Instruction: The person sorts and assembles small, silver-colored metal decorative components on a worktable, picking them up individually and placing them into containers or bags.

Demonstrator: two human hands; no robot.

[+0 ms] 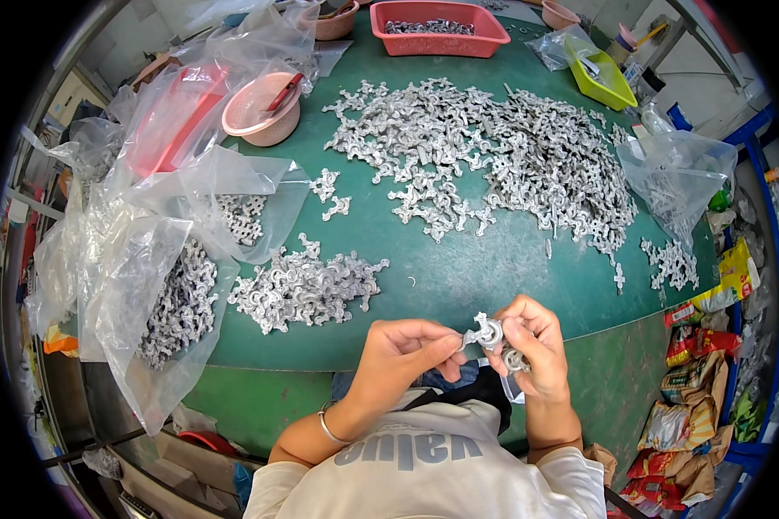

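Near the front edge of the table, my left hand [408,351] pinches the left end of a small silver metal casting [483,330] between thumb and fingertips. My right hand [535,344] is closed around the other side of it. A second silver piece with a rounded, ring-like shape [515,359] shows in the right palm, partly covered by the fingers. Left of my hands lies a small heap of similar castings [307,290]. A much larger pile [563,164] spreads over the far middle and right.
Clear plastic bags with castings [182,303] lie at the left. A pink bowl with a red-handled tool [262,111], a red tray of small parts [440,35] and a yellow-green basket [601,80] stand farther back. Another plastic bag [677,177] rests at the table's right edge.
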